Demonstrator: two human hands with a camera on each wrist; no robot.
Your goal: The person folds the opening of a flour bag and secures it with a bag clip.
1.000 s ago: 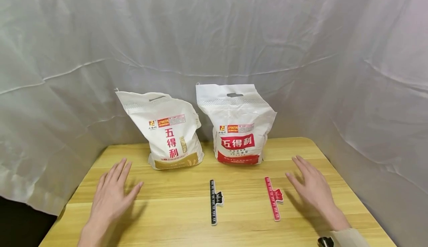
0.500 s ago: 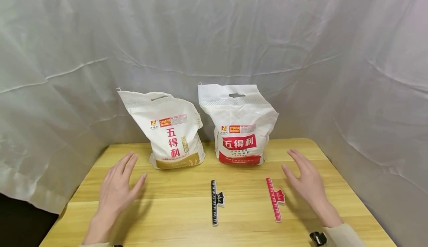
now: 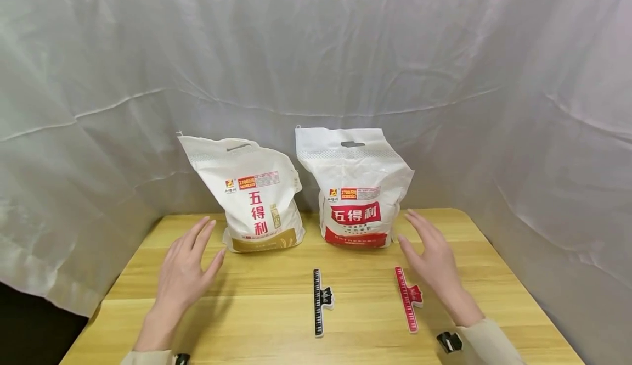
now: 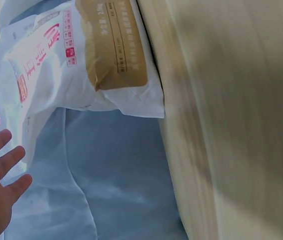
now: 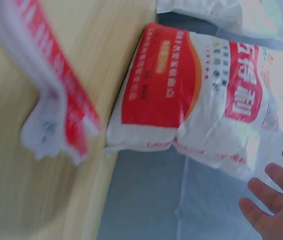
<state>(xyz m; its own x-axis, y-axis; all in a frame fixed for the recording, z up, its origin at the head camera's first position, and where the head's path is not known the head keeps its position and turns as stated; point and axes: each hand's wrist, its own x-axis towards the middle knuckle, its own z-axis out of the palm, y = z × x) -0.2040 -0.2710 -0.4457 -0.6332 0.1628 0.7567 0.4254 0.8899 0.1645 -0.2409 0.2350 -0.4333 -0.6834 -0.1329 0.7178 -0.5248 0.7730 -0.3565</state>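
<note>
Two white flour bags stand at the back of the table. The left bag (image 3: 252, 195) has a gold band along its bottom and tilts a little; the right bag (image 3: 355, 189) has a red label and a red band. Just left and in front of the gold-banded bag is my left hand (image 3: 185, 271), fingers spread, touching nothing. My right hand (image 3: 434, 260) hovers near the lower right of the red-labelled bag, fingers extended and holding nothing. Between the hands lie a black clip (image 3: 321, 302) and a red clip (image 3: 408, 299), both with a piano-key pattern.
The wooden table (image 3: 266, 321) has rounded back corners. Grey cloth (image 3: 316, 52) hangs behind it and along both sides. A dark area (image 3: 34, 326) shows past the table's left edge.
Both hands have moved inward, the left to the right and the right to the left, closer to the bags. The bags and clips stay in place while the head view shifts slightly.
</note>
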